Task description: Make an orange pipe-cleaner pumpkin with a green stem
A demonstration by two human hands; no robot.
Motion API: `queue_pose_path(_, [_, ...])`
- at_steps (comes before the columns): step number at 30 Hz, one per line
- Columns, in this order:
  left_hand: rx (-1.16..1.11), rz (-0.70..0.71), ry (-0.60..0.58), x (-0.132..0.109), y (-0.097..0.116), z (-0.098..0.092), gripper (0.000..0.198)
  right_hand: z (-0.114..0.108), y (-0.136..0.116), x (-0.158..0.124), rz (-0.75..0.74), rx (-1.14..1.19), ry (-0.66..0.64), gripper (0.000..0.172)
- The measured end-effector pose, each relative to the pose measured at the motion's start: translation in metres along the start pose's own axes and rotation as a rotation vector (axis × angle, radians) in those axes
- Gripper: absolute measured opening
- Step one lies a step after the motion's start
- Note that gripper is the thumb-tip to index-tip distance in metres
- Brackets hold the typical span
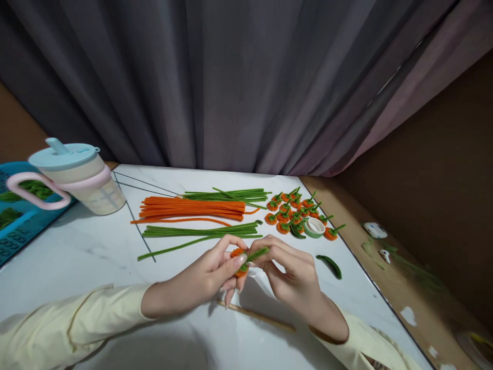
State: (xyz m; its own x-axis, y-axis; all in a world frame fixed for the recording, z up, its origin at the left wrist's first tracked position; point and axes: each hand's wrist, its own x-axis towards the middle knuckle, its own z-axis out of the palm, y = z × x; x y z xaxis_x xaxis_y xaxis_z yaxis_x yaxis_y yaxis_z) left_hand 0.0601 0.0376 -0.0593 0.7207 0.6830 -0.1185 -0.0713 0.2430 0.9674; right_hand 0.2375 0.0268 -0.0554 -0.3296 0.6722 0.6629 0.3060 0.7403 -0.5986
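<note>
Between my hands is a small orange pumpkin shape (238,253) with a green stem (259,254). My left hand (219,267) pinches it, thumb on its green top. The bent fingers of my right hand (290,264) meet at the base of the stem, gripping it. A thin wooden stick (262,317) lies on the white table below my hands. Beyond them are a bundle of orange fuzzy stems (192,208) and two groups of green fuzzy stems (200,230). Several finished-looking orange pumpkins (283,227) sit at the right, around a roll of tape (315,226).
At the left stand a cup with a blue lid and pink handle (96,177) and a blue basket (23,234) holding green items. A curved green piece (329,266) lies right of my right hand. Farther right are a white case (375,230) and an earbud (384,256).
</note>
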Motion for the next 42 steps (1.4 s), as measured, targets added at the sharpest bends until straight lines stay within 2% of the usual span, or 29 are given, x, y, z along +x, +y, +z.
queue_pose_path(3, [0.014,0.014,0.016,0.000,-0.001,-0.001,0.035,-0.003,0.000,0.002,0.015,-0.004,-0.037,0.022])
queue_pose_path(5, [-0.012,0.020,-0.013,0.001,0.000,-0.004,0.033,-0.005,0.002,0.004,-0.010,-0.013,-0.055,0.017])
queue_pose_path(8, [-0.122,-0.020,-0.098,0.002,0.004,-0.010,0.027,-0.011,0.005,0.007,-0.098,-0.057,-0.076,0.015])
queue_pose_path(11, [-0.184,-0.053,-0.132,0.003,0.009,-0.012,0.022,-0.017,0.008,0.007,-0.191,-0.154,-0.150,0.020])
queue_pose_path(16, [-0.141,-0.059,-0.127,0.000,0.015,-0.009,0.022,-0.023,0.006,0.004,-0.331,-0.368,-0.276,0.026])
queue_pose_path(23, [-0.124,-0.013,-0.086,0.000,0.011,-0.006,0.027,-0.022,0.001,0.005,-0.534,-0.579,-0.282,0.029])
queue_pose_path(26, [-0.104,0.032,-0.078,0.000,0.008,-0.005,0.025,-0.021,-0.003,0.006,-0.568,-0.640,-0.304,0.032])
queue_pose_path(34, [-0.110,0.078,-0.082,-0.003,0.003,-0.004,0.025,-0.018,-0.013,0.004,-0.537,-0.680,-0.315,0.034])
queue_pose_path(38, [-0.081,0.099,-0.069,-0.005,-0.002,-0.001,0.027,-0.017,-0.024,-0.002,-0.427,-0.673,-0.317,0.028])
queue_pose_path(42, [-0.043,0.145,-0.055,-0.008,-0.005,0.002,0.028,-0.017,-0.034,-0.009,-0.205,-0.553,-0.305,0.022])
